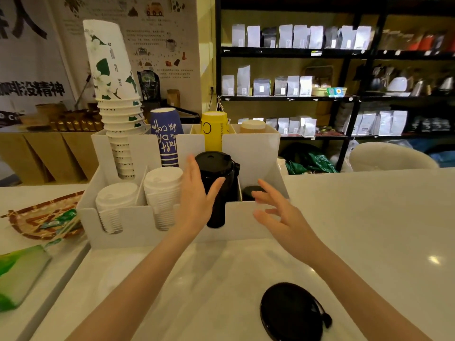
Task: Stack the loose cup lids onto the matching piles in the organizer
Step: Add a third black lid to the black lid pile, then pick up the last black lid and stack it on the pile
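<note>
While one loose black lid lies flat on the white counter near the person, well apart from the organizer, the tall pile of black lids in the third front compartment rises well above the organizer's front wall. Left hand, fingers spread and flat, holding nothing, lies against the pile's left flank; whether it presses cannot be told. Right hand, fingers loosely splayed and blurred, is likewise empty, beside the fourth compartment, where a short black pile sits low. Likely hazard: the tall pile appears top-heavy, so a sideways push could tip it toward the neighbouring white lid piles. A second risk is mismatch, since the loose lid's size relative to either black pile cannot be judged from this view.
</note>
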